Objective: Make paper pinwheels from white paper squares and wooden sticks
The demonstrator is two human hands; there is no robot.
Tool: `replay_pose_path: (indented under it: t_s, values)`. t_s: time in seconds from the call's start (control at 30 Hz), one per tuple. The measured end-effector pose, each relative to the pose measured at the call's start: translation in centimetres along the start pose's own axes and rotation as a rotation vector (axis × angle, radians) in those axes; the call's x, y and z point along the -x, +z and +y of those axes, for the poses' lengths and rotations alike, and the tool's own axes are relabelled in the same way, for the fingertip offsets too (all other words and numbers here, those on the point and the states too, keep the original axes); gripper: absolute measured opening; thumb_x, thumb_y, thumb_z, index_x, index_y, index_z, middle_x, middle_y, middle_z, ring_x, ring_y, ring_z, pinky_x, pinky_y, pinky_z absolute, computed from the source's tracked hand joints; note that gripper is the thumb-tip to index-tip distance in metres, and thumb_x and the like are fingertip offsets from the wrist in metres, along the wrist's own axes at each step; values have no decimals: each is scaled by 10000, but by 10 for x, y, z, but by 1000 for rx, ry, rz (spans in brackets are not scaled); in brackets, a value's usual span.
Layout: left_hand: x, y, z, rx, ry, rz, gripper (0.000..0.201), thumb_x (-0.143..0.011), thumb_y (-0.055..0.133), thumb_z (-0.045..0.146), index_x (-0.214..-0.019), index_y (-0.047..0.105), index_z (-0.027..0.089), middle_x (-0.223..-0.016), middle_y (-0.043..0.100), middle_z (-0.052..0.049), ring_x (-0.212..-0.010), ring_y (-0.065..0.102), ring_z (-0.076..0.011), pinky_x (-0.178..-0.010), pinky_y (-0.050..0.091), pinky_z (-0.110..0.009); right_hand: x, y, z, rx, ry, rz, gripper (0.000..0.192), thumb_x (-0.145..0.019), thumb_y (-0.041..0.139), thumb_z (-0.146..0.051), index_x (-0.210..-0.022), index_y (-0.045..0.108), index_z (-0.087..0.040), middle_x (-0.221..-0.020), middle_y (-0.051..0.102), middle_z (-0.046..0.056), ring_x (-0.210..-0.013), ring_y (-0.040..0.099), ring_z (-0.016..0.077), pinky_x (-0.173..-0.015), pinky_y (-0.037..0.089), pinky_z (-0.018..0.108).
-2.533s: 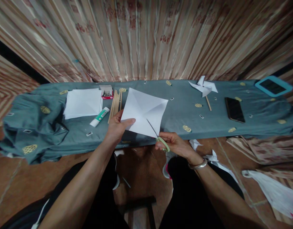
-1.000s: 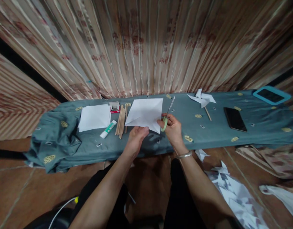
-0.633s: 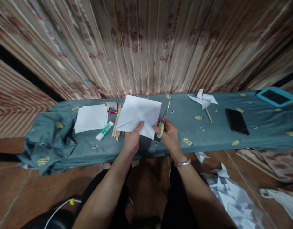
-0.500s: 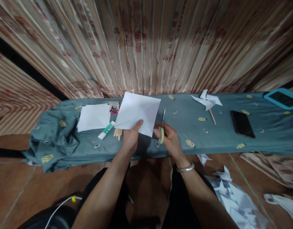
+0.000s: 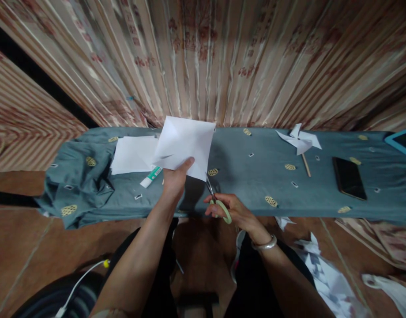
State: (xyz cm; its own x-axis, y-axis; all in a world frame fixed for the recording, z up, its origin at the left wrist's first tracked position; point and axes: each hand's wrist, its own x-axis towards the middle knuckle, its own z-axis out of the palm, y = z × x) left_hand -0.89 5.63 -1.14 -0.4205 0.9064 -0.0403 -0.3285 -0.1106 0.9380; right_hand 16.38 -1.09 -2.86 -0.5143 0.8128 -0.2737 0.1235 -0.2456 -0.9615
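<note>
My left hand [image 5: 177, 178] pinches a square sheet of white paper [image 5: 186, 141] near its lower edge, thumb on top. Crease lines run across the sheet, and a slit shows near its lower left corner. In my right hand [image 5: 232, 206] is a pair of scissors [image 5: 219, 203] with pale green handles. Their blades point up and to the left, with the tips at the sheet's lower right corner. Left of the held sheet lies a stack of white paper [image 5: 132, 154], and a green and white glue tube [image 5: 151, 176] lies just below it.
A white paper pinwheel on a wooden stick [image 5: 306, 164] lies on the cloth-covered bench [image 5: 252, 176], right of my hands. Farther right are a black phone [image 5: 349, 178] and a blue-framed tablet [image 5: 400, 142]. A bag of folded paper pieces [image 5: 332, 280] rests on the floor.
The scissors have turned from upright to slanting left, their tips now at the paper's lower right corner. The paper has shifted slightly up and left. The small red box is now hidden behind it.
</note>
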Motion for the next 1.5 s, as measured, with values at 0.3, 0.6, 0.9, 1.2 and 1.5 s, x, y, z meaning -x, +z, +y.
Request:
replay_pose_path:
  t_s: [0.3, 0.6, 0.9, 1.2, 1.5]
  values:
    - [0, -2, -6, -106, 69, -3, 656, -550, 840, 247, -1161, 610, 186, -1085, 719, -68, -1008, 675, -244, -953, 512, -370, -7, 4, -5, -23, 27, 17, 475, -710, 715, -587, -933, 666, -170, -737, 677, 31, -624, 554, 113, -550, 425, 223]
    - [-1, -4, -12, -130, 97, -11, 565, -545, 853, 255, -1068, 645, 206, -1044, 730, -65, -976, 683, -249, -942, 523, -381, -7, 4, 0, -5, 8, 13, 509, -735, 676, -626, -943, 658, -162, -740, 657, 25, -615, 535, 104, -561, 418, 224]
    - [-2, -2, -15, -111, 123, -28, 554, -550, 843, 261, -1057, 628, 198, -1007, 735, -74, -947, 693, -250, -908, 541, -389, -8, 4, 1, -4, 9, 10, 506, -727, 678, -629, -946, 666, -173, -706, 645, 9, -611, 532, 105, -579, 426, 230]
    - [-2, 2, -12, -103, 94, 13, 557, -523, 818, 225, -1050, 648, 166, -987, 740, -88, -918, 698, -255, -893, 547, -399, -6, 1, 3, 16, -11, 28, 459, -760, 684, -571, -972, 678, -164, -711, 669, 21, -624, 561, 117, -591, 452, 239]
    - [0, 2, -11, -117, 103, -6, 541, -530, 810, 240, -1045, 650, 191, -985, 740, -68, -928, 695, -252, -905, 542, -398, -7, 1, 3, 29, -11, 39, 446, -758, 690, -558, -973, 684, -168, -716, 670, 17, -639, 577, 117, -599, 452, 235]
